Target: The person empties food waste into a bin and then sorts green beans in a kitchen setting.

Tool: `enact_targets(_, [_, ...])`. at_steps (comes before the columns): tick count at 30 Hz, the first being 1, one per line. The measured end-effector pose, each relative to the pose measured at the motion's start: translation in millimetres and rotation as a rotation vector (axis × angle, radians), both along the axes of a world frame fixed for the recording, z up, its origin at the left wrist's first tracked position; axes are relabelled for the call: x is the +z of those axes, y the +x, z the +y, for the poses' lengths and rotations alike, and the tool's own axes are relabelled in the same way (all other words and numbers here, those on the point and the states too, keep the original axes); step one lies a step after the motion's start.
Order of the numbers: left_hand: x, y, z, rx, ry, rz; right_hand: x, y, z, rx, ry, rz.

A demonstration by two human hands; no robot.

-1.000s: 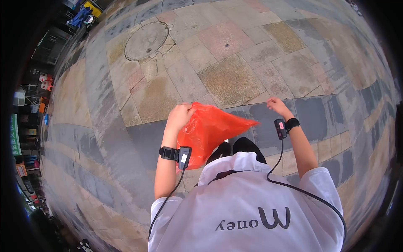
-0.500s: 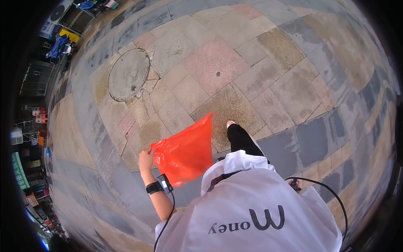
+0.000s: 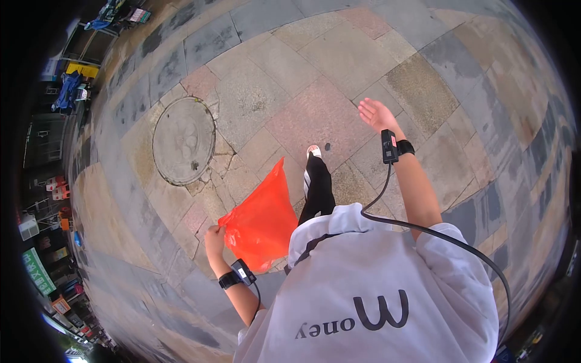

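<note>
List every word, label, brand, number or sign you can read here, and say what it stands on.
"Money": upside down, on the white shirt.
Green banner: characters too blurred to read.
Left wrist device and right wrist device: labels too small.
Orange sign: too small.
Red bag: no visible text.

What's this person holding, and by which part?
A red plastic bag, gripped at its edge by the left hand. The right hand holds nothing.
</note>
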State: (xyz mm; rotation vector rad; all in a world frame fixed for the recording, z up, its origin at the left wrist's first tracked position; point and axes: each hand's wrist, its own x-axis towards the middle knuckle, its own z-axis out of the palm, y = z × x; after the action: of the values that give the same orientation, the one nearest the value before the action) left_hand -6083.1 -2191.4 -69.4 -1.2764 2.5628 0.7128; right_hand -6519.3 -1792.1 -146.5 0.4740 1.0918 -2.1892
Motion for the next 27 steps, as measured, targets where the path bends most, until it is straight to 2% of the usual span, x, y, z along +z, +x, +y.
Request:
enact_targets(2, [-9.8, -64.7, -56.0, -0.074, -0.020, 0.053, 5.3, -44.6, -15.2, -0.040, 0.123, -0.048])
enact_targets(5, [-19.1, -164.1, -114.2, -0.136, -0.052, 0.210, -49.7, -78.7, 20.8, -0.110, 0.292, -0.254])
enact_targets(8, [3.9, -291.4, -158.5, -0.131, -0.011, 0.258, -84.1, -80.0, 70.8, -0.229, 0.483, -0.462])
enact_targets(9, [11.3, -331.9, -170.0, -0.111, 0.018, 0.259, -77.6, -74.0, 76.9, -0.281, 0.559, -0.509])
enact_targets(10, [9.9, -367.2, -187.7, -0.103, 0.001, 0.247, -99.8, -69.0, 102.4, -0.229, 0.579, -0.613])
enact_targets(11, [7.4, -403.0, -206.9, -0.093, -0.014, 0.234, -95.8, -65.6, 101.0, -0.283, 0.645, -0.691])
enact_targets(12, [3.6, -436.5, -224.3, -0.082, -0.031, 0.225, -81.1, -61.8, 96.8, -0.318, 0.636, -0.718])
enact_targets(13, [0.1, -468.8, -239.7, -0.074, -0.045, 0.226, -95.7, -55.0, 116.5, -0.247, 0.486, -0.787])
enact_targets(17, [-3.3, -593.2, -306.0, -0.003, -0.130, 0.269, -111.4, -204.3, 60.6, -0.446, 0.502, -0.780])
enact_targets(20, [1.0, -650.1, -351.6, 0.081, -0.199, 0.210, -117.9, -322.6, -4.5, -0.572, 0.484, -0.794])
enact_targets(22, [12.3, -703.2, -389.2, 0.142, -0.231, 0.188, -156.5, -481.4, -58.1, -0.050, 0.475, -0.551])
enact_targets(23, [20.1, -729.3, -406.7, 0.179, -0.239, 0.181, -138.0, -566.6, -116.7, -0.012, 0.500, -0.432])
enact_targets(24, [22.6, -748.5, -419.6, 0.221, -0.240, 0.165, -100.2, -640.4, -192.8, -0.011, 0.732, -0.285])
enact_targets(25, [23.1, -766.7, -434.2, 0.259, -0.286, 0.208, -83.8, -707.5, -247.3, 0.083, 0.702, -0.129])
enact_targets(26, [27.0, -786.6, -449.7, 0.292, -0.290, 0.196, -75.7, -766.1, -298.9, 0.087, 0.497, -0.012])
enact_targets(27, [32.4, -807.8, -463.5, 0.328, -0.295, 0.191, -100.2, -830.8, -342.8, 0.176, 0.159, 0.110])
